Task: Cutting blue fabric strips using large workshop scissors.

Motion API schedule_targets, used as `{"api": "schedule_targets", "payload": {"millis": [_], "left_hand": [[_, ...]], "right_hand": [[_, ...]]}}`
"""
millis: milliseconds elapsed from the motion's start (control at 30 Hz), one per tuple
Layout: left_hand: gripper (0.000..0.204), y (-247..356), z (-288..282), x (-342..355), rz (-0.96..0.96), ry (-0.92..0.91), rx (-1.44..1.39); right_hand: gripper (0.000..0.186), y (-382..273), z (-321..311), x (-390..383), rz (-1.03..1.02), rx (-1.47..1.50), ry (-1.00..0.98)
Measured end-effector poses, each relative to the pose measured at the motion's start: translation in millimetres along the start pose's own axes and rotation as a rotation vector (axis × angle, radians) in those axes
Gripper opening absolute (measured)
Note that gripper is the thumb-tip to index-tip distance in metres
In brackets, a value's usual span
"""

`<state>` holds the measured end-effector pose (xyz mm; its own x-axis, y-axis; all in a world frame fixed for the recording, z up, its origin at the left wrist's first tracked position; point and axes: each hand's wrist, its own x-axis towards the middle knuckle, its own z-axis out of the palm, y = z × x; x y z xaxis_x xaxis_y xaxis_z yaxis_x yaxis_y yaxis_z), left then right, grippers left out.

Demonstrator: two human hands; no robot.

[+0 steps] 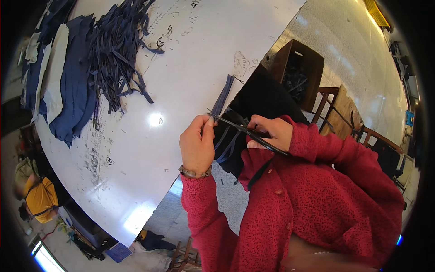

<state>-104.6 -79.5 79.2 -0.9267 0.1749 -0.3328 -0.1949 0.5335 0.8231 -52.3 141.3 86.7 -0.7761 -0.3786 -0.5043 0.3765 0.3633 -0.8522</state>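
Observation:
At the table's edge my left hand (pixel 199 141) pinches a dark blue fabric strip (pixel 223 96), whose upper part lies on the white table (pixel 136 149). My right hand (pixel 270 133) is closed round black-handled scissors (pixel 239 128). Their blades point left and reach the strip just above my left fingertips; whether they are cutting cannot be made out. Below my fingers, more strip hangs in loops (pixel 228 147) over the black cloth (pixel 260 95) at my lap.
A large pile of cut blue strips (pixel 120 50) lies at the far left, beside blue fabric pieces (pixel 77 81) and a white piece (pixel 59 72). At the right, a brown bin (pixel 312 68) holds dark scraps near a wooden chair (pixel 344 109). A person in yellow (pixel 41 199) is beyond the table.

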Motion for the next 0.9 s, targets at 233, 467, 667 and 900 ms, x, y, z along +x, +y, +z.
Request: {"api": "schedule_targets", "payload": {"millis": [233, 467, 667, 900], "left_hand": [[0.017, -4.8, -14.1, -13.8, -0.116, 0.055, -0.309], [0.015, 31.3, 26.8, 3.6, -0.061, -0.129, -0.333], [0.018, 2.6, -47.8, 101.4, 0.08, 0.324, -0.274], [0.016, 69.8, 22.3, 9.2, 0.083, 0.006, -0.459]], "right_hand": [[0.054, 14.3, -2.9, 1.5, -0.168, -0.03, -0.07], [0.058, 17.4, -35.9, -9.8, -0.296, 0.365, 0.128], [0.057, -2.5, -51.9, -8.9, -0.33, 0.553, 0.191], [0.049, -18.1, -53.6, 19.1, -0.273, 0.699, 0.219]]}}
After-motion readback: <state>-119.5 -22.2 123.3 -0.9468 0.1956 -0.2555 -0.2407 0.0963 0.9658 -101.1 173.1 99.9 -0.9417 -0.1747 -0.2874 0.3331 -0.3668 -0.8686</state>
